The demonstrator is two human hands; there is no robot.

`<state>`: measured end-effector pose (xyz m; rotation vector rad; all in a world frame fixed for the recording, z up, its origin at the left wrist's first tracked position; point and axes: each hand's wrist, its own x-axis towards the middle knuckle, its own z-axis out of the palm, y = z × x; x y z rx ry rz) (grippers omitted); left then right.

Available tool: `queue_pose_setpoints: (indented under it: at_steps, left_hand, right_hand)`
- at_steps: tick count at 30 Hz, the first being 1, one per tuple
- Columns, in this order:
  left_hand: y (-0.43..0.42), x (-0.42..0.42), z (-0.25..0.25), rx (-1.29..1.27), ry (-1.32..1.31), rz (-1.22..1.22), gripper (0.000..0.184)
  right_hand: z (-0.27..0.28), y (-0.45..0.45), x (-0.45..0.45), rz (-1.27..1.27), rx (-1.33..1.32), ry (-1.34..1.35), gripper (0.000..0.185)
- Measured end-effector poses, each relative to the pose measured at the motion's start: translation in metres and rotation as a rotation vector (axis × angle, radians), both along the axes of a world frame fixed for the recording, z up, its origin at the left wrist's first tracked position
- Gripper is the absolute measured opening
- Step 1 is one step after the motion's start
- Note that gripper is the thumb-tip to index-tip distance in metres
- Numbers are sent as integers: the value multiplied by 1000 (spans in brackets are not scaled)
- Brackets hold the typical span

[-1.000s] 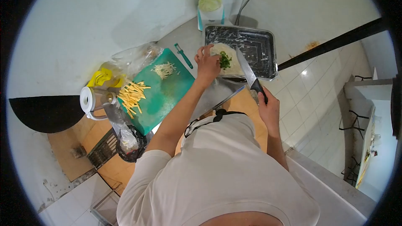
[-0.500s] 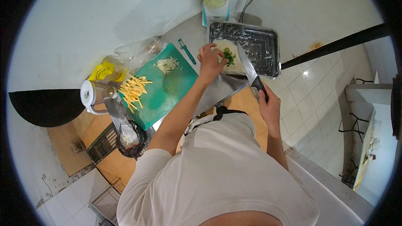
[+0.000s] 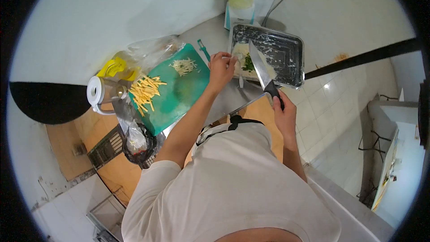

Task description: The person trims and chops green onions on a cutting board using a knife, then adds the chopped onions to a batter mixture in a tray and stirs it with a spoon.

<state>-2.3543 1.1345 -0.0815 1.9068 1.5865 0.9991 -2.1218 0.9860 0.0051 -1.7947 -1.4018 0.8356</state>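
Note:
My right hand [image 3: 285, 112] is wrapped round the black handle of a large kitchen knife [image 3: 258, 64]. Its broad blade points up and away, over the left part of a dark metal tray [image 3: 289, 56] smeared with white. Chopped green herbs [image 3: 247, 64] lie on a pale, whitish mass [image 3: 269, 70] in that tray, just left of the blade. At the tray's left edge is my left hand [image 3: 221, 70], fingers curled with the tips together. Whatever they pinch, if anything, is too small to make out.
A green cutting board [image 3: 179, 94] carries yellow strips [image 3: 145, 92] and white shreds [image 3: 183, 67]. Beyond it lies a green peeler [image 3: 204, 50]. A blender jug [image 3: 105, 95], yellow packet [image 3: 112, 68] and plastic bag [image 3: 154, 49] stand left. Behind the tray is a white-and-teal box [image 3: 239, 15].
My left hand has drawn back left from the herbs to the tray's edge. The knife stays in my right hand, its blade now closer beside the herbs. The whole view has shifted slightly.

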Motion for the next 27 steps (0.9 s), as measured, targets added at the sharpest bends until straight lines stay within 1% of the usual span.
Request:
queue_pose_setpoints:
  at_steps: [2,5,8,9,10,12,14,16,17,20,21,22,23,24,25,26,27]
  left_hand:
    - [-7,-23,-10,-48,-100,-15,14]
    - [-37,-57,-24,291,-318,72,15]
    - [-96,-96,-34,138,-292,231,18]
    - [-118,-110,-38,25,-270,253,18]
    - [-141,-126,-43,-90,-251,274,19]
    - [-183,-152,-55,-289,-218,340,22]
    - [-224,-171,-64,-467,-190,420,29]
    - [-259,-176,-66,-461,-257,509,33]
    - [-273,-177,-67,-452,-291,550,36]
    - [-314,-183,-86,-353,-341,711,37]
    - [-324,-188,-79,-488,-349,709,19]
    - [-326,-185,-76,-424,-456,745,19]
    - [-328,-180,-73,-363,-559,772,29]
    - [-331,-176,-67,-310,-661,791,41]
    - [-332,-179,-66,-429,-649,740,70]
    - [-327,-180,-67,-443,-643,726,69]
    - [-320,-180,-70,-459,-635,703,68]
  right_hand:
    - [-1,5,-12,36,-35,79,34]
    - [-11,13,-39,164,20,108,36]
    - [0,22,-76,404,150,-23,33]
    - [-1,24,-90,482,112,8,35]
    - [-6,28,-102,544,78,-95,38]
    - [-31,34,-126,667,19,-302,43]
    - [-86,42,-144,756,118,-416,45]
    - [-130,51,-154,801,203,-543,44]
    - [-146,57,-157,843,176,-606,45]
    - [-182,75,-161,947,225,-644,47]
    - [-179,78,-167,960,172,-643,48]
    - [-175,82,-172,967,121,-645,50]
    - [-172,84,-175,966,63,-646,52]
    - [-164,82,-178,963,62,-669,51]
    - [-152,82,-183,949,68,-691,50]
    - [-140,84,-189,925,79,-712,50]
    - [-128,82,-193,910,142,-624,50]
